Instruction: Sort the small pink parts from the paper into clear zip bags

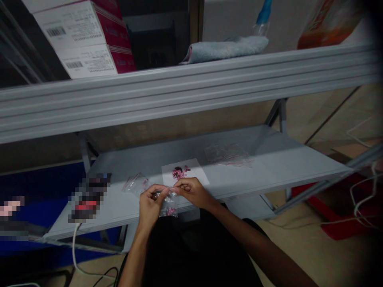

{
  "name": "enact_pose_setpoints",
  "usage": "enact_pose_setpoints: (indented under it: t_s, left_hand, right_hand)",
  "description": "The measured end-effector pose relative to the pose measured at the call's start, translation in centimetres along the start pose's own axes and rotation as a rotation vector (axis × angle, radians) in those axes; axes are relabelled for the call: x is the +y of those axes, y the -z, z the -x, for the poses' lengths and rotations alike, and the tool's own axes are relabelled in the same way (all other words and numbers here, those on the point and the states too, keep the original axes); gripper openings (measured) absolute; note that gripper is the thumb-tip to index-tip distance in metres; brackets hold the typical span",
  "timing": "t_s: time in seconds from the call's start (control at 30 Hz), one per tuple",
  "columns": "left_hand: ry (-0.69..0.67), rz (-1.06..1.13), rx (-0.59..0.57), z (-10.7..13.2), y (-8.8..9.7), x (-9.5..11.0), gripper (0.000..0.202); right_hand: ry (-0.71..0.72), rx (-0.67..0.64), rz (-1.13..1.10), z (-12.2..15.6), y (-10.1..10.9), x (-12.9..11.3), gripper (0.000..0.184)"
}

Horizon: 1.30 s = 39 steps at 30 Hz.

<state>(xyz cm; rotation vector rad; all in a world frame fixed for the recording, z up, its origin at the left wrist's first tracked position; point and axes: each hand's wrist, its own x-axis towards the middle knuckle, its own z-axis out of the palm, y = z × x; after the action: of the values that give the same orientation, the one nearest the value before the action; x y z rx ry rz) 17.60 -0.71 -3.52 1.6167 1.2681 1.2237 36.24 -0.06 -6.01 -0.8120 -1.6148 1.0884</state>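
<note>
Pinched between the fingers of both hands is the top edge of a small clear zip bag (170, 205), hanging at the shelf's front edge with pink bits at its bottom. My left hand (151, 201) grips its left side, and my right hand (191, 190) grips its right side. Just beyond the hands, a white sheet of paper (199, 169) carries a pile of small pink and dark red pieces (179, 172). Left of my left hand lies another clear zip bag (134, 183) with a little pink in it.
A stack of clear bags (229, 154) lies right of the paper on the grey shelf (275, 159). A pixelated object (89, 197) with a white cable sits at the left. Above, a grey beam (167, 83) crosses, with white and red boxes (86, 59) and a folded cloth (227, 48) behind.
</note>
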Motion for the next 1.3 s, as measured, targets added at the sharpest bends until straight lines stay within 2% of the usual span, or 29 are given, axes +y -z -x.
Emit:
enact_pose_setpoints:
  t_s: [0.2, 0.3, 0.47, 0.57, 0.67, 0.77, 0.83, 0.9, 0.97, 1.03, 1.13, 1.23, 1.3]
  left_hand:
    - [0.055, 0.055, -0.035, -0.1, 0.2, 0.1, 0.022]
    - [0.088, 0.066, -0.037, 0.0, 0.4, 0.4, 0.023]
    - [0.051, -0.068, -0.005, -0.5, 2.0, 0.5, 0.028]
    - [-0.025, -0.267, 0.146, -1.4, 4.4, -0.2, 0.035]
    - [-0.135, -0.67, 0.365, -2.1, 6.7, -0.8, 0.042]
    - [-0.165, -1.032, 0.492, -1.5, 7.3, -0.3, 0.052]
    - [-0.138, -1.15, 0.466, -0.6, 6.7, 0.5, 0.05]
    - [-0.112, -1.217, 0.347, 0.2, 5.9, 1.0, 0.044]
    - [-0.099, -1.264, 0.234, 0.5, 5.3, 0.8, 0.041]
    - [-0.122, -1.284, 0.169, 0.0, 5.4, -0.1, 0.039]
    - [-0.207, -1.215, 0.158, -1.3, 6.3, -1.7, 0.041]
    - [-0.222, -1.163, 0.264, -1.8, 7.0, -1.6, 0.048]
    - [-0.193, -1.183, 0.316, -1.4, 6.8, -0.7, 0.048]
  right_hand:
    - [0.016, 0.096, 0.11, 0.1, 0.1, -0.1, 0.03]
    - [0.028, 0.127, 0.087, 0.2, 0.1, -0.5, 0.03]
    - [-0.014, 0.117, 0.04, 0.1, 0.1, -0.4, 0.034]
    - [-0.035, 0.145, 0.007, -0.1, 0.1, -0.2, 0.034]
    - [-0.044, 0.16, -0.007, -0.2, 0.1, -0.2, 0.033]
    - [-0.039, 0.16, 0.048, -0.1, 0.0, -0.3, 0.033]
    - [-0.032, 0.163, 0.087, 0.0, -0.2, -0.4, 0.032]
    - [-0.026, 0.162, 0.1, 0.1, -0.4, -0.5, 0.031]
    - [-0.025, 0.163, 0.095, 0.1, -0.5, -0.6, 0.031]
    - [-0.029, 0.201, 0.121, 0.0, -0.2, -0.8, 0.03]
    - [0.019, 0.36, 0.378, -0.4, 2.1, -1.3, 0.028]
    - [0.097, 0.536, 0.845, -0.6, 6.7, -1.9, 0.022]
    - [0.075, 0.484, 1.122, -0.5, 10.0, -1.9, 0.032]
